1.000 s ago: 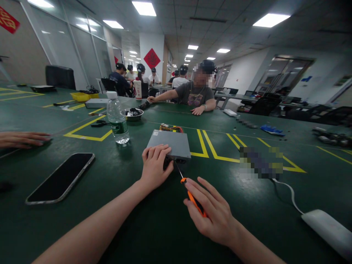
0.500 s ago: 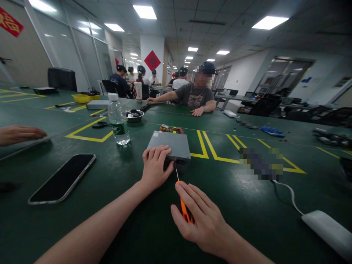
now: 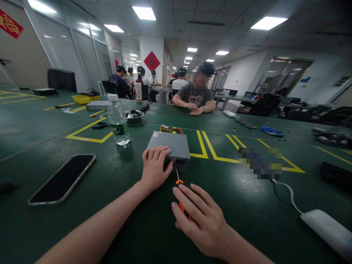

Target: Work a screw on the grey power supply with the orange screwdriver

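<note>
A grey metal computer power supply [image 3: 176, 142] lies on the green table, with a bundle of coloured wires [image 3: 171, 129] at its far side. My left hand [image 3: 154, 167] grips its near left corner, fingers on the top and thumb at the front face. My right hand [image 3: 202, 220] has its fingers curled loosely round the orange and black handle of a screwdriver [image 3: 179, 182]. The thin shaft reaches up to the front face beside my left thumb. The tip and whatever it meets there are too small to make out.
A water bottle [image 3: 118, 121] stands left of the power supply, near a metal bowl [image 3: 134, 116] of dark parts. A phone [image 3: 62, 179] lies at the left. On the right are a white adapter [image 3: 327, 231] with its cord and blurred items. A person [image 3: 195, 93] sits opposite.
My right fingers have shifted and spread a little on the screwdriver handle. The person opposite has drawn one arm back and joined their hands. Another person's hand at the left edge is gone.
</note>
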The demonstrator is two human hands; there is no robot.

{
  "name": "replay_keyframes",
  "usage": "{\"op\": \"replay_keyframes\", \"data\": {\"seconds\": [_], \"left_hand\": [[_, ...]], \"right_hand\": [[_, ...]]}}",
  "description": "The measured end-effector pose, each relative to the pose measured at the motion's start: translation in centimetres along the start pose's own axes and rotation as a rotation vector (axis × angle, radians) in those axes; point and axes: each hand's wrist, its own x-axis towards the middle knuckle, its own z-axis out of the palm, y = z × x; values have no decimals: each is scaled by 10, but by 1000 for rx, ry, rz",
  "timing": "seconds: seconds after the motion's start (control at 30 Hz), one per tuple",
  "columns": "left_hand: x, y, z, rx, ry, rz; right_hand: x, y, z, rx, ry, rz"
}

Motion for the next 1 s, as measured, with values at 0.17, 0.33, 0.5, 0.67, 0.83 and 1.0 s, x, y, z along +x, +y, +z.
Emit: {"op": "replay_keyframes", "data": {"seconds": [0.17, 0.33, 0.5, 0.67, 0.83, 1.0], "left_hand": [[0, 0, 0, 3, 1, 0], [0, 1, 0, 3, 5, 1], [1, 1, 0, -3, 0, 1], [0, 1, 0, -11, -8, -5], [0, 0, -1, -10, -19, -3], [0, -1, -3, 8, -26, 17]], "right_hand": [[-3, 2, 2, 27, 36, 58], [1, 2, 0, 68, 0, 58], [2, 2, 0, 47, -18, 30], [-3, 4, 1, 63, 36, 31], [-7, 4, 2, 25, 90, 49], [-9, 3, -1, 128, 21, 18]]}}
